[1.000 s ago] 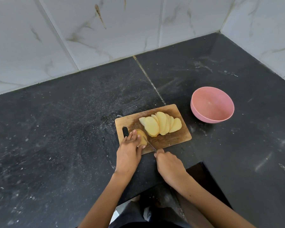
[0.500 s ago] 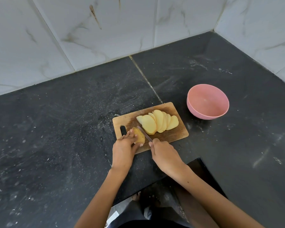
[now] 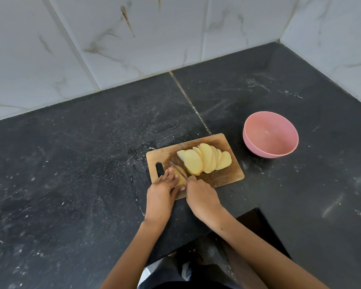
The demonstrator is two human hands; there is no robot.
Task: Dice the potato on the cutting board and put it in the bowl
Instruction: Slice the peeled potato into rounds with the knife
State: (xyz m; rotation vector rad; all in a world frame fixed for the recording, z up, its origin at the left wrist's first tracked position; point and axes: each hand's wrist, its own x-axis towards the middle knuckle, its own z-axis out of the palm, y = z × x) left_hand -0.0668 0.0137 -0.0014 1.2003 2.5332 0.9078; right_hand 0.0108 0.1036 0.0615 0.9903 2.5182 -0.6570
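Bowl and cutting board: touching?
Apart. The head view shows a strip of dark counter between the pink bowl and the right edge of the cutting board.

A: What's on the wooden cutting board?

B: A fan of pale potato slices leaning on one another across its middle and right, and an uncut potato end near the handle slot at the left.

A: And the hands?

B: The left hand holds that end piece, fingers on top and thumb at its near side. The right hand grips a knife, the blade lying across the piece beside the left fingers.

A: The bowl?

B: The pink bowl stands on the dark stone table just right of the board, apart from it, with nothing inside; white marble tiles rise behind
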